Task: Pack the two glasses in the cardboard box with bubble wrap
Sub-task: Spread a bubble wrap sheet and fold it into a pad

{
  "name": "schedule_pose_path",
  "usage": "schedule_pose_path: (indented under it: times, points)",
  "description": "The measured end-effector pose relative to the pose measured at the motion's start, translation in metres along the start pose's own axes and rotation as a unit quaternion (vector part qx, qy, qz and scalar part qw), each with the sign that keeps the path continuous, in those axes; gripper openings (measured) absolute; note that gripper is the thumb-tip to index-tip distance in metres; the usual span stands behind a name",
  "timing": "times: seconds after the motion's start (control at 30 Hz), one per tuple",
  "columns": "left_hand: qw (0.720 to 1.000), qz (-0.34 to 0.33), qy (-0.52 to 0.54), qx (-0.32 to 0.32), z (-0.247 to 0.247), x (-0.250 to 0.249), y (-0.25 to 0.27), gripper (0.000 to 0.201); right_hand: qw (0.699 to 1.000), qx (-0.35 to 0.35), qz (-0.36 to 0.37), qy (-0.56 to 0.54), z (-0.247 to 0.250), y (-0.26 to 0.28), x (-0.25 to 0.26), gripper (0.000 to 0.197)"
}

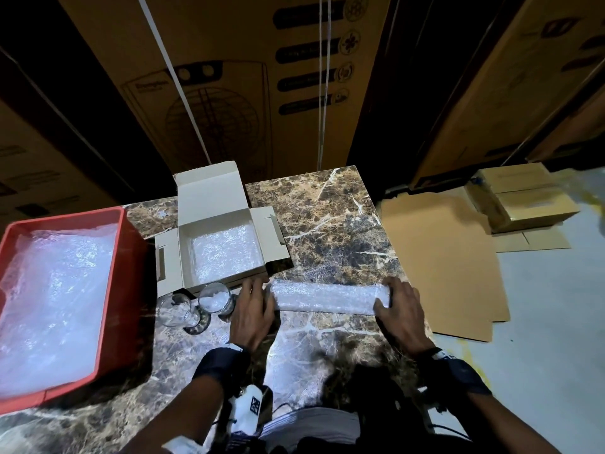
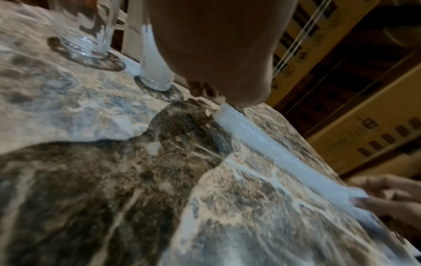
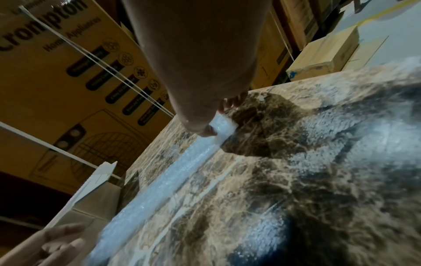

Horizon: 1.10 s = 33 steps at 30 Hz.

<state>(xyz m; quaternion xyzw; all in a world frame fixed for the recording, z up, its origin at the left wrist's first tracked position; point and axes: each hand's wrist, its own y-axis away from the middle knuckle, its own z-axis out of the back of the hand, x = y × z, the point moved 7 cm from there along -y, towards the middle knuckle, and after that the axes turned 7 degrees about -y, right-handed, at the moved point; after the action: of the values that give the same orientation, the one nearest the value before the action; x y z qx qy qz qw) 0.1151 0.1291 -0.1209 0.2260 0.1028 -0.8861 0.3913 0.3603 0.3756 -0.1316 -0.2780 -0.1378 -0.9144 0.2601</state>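
ok, marble tabletop [image 1: 327,208]: red crate [image 1: 129,257] of bubble wrap at left, open cardboard box [image 1: 209,198] lined with wrap, two glasses [image 1: 175,309] upright just in front of it. bubble wrap roll [image 1: 327,298] lies beside them, left hand [image 1: 252,312] and right hand [image 1: 402,312] gripping its opposite ends.

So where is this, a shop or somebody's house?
Probably a storeroom or warehouse. Big printed appliance cartons stand stacked behind the marble table, and flattened cardboard and smaller boxes lie on the bare floor.
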Motion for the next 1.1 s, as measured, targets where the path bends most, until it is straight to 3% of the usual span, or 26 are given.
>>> schedule_pose_path:
  times: [0.17,0.27,0.37,0.57,0.77,0.93,1.1]
  points:
    - [0.988,-0.108,-0.108,0.0,0.001,-0.031,0.007,0.03,0.997,-0.026,0.049,0.046,0.005,0.004,0.029,0.041]
    - [0.971,-0.206,-0.107,0.058,-0.018,-0.06,0.012,0.043,0.99,0.025,0.135,0.044,-0.021,0.011,0.059,0.036]
    - [0.948,-0.254,-0.137,0.134,-0.045,-0.075,0.018,0.062,0.971,0.081,0.217,0.063,-0.059,0.021,0.084,0.04]
    - [0.926,-0.241,-0.191,0.221,-0.078,-0.059,0.027,0.077,0.94,0.141,0.286,0.12,-0.089,0.035,0.079,0.054]
    - [0.917,-0.255,-0.219,0.214,-0.083,-0.033,0.027,0.079,0.918,0.193,0.29,0.191,-0.095,0.042,0.044,0.072]
    - [0.914,-0.247,-0.239,0.217,-0.07,-0.014,0.024,0.084,0.916,0.209,0.254,0.228,-0.078,0.039,0.029,0.08]
    - [0.934,-0.199,-0.218,0.2,-0.049,0.009,0.023,0.086,0.938,0.172,0.215,0.212,-0.059,0.031,0.001,0.078]
